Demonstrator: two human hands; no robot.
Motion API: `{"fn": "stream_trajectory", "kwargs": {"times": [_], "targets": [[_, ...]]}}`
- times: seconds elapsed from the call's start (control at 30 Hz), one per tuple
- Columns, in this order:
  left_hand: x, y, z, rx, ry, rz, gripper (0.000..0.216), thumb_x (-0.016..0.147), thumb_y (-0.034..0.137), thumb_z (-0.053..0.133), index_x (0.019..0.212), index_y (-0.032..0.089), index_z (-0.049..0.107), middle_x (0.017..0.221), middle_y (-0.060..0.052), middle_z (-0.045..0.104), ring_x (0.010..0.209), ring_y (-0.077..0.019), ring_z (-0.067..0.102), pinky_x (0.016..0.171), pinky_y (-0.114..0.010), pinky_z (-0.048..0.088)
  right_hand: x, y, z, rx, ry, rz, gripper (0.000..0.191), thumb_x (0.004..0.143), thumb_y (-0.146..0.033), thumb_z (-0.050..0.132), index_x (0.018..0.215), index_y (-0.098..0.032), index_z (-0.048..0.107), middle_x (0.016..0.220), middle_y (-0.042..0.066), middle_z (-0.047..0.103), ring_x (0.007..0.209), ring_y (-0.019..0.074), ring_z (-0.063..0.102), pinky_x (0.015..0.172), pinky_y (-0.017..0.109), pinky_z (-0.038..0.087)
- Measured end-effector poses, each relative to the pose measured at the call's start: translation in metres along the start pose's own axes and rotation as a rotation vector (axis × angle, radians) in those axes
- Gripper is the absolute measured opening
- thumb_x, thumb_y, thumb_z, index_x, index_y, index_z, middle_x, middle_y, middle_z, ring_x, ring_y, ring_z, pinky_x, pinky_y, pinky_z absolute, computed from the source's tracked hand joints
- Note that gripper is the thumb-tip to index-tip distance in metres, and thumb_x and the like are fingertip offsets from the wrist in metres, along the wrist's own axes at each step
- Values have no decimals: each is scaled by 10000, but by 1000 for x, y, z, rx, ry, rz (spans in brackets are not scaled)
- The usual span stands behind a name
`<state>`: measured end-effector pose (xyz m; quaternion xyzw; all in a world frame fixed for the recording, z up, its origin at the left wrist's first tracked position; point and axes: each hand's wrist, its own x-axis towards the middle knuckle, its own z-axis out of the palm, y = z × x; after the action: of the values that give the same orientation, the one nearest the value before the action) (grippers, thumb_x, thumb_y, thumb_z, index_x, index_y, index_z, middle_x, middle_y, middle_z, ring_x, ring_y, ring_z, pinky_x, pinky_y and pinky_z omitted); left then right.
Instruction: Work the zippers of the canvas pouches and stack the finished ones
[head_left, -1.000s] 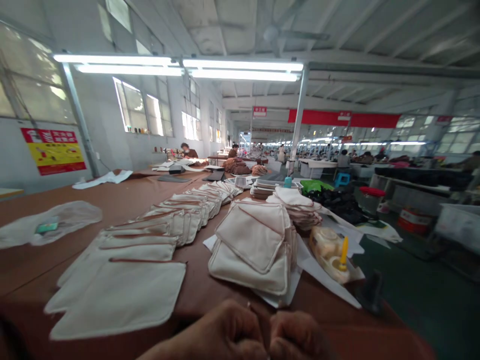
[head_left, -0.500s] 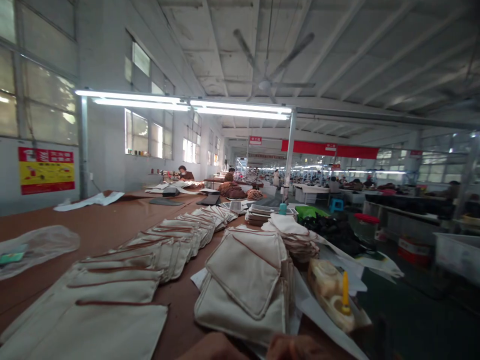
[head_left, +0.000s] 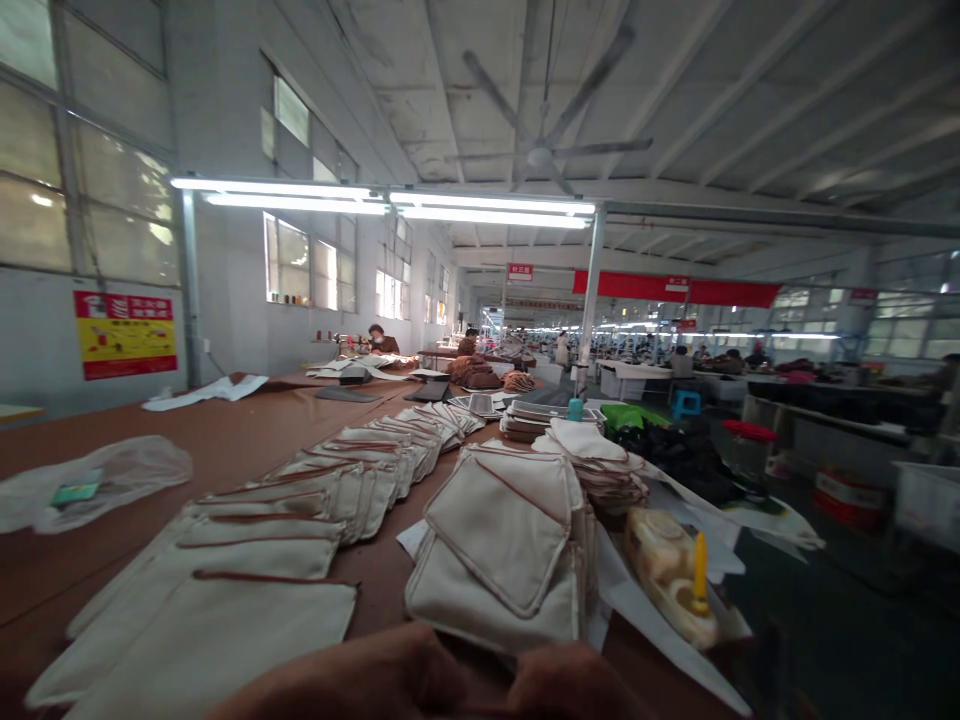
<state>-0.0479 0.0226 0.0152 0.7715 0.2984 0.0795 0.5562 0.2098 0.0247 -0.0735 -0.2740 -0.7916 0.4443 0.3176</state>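
Note:
At the bottom edge of the view my left hand (head_left: 367, 670) and my right hand (head_left: 570, 684) are close together, knuckles up and fingers curled. Whatever they pinch is at or below the frame edge and too dark to make out. Just beyond them is a stack of cream fabric pieces (head_left: 495, 600), its top piece (head_left: 502, 520) turned at an angle. To the left, a long overlapping row of similar cream pieces with brown edging (head_left: 277, 625) runs away along the brown table (head_left: 247, 437).
Right of the stack, a worn plastic container (head_left: 660, 560) holds a yellow pointed tool (head_left: 700, 570). Behind it are another cream pile (head_left: 589, 460), a teal thread spool (head_left: 575, 409) and black material (head_left: 667, 455). A clear plastic bag (head_left: 142, 465) lies left. A lamp post (head_left: 592, 300) rises beyond; a person (head_left: 382, 342) sits farther back.
The view has shifted, so the table and piles appear slightly farther right and a little higher. Both hands show more, with the left reaching farther into view. The fabric piles keep their arrangement.

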Motion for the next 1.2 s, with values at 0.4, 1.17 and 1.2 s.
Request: {"fn": "stream_trajectory", "kwargs": {"times": [0.4,1.17,1.2], "targets": [[18,-5,22,152,190,31,191,709,306,687,653,131,635,570,52,414,525,-78,322,427,-187,208,-15,-18,-1,25,38,36,487,786,-617,586,957,-165,643,853,45,542,781,195,509,698,289,416],[23,-61,29,-517,34,-126,417,615,395,848,881,119,684,770,-9,631,668,-119,497,635,-216,389,-26,-7,53,148,200,258,361,976,-460,443,830,-155,567,720,-16,481,638,112,397,543,211,327],[24,-59,29,-513,44,-126,385,621,371,838,870,117,692,765,-12,638,667,-122,500,639,-220,391,-26,-7,52,122,199,260,362,980,-457,432,813,-160,554,710,-19,478,637,114,400,547,214,330]]}}
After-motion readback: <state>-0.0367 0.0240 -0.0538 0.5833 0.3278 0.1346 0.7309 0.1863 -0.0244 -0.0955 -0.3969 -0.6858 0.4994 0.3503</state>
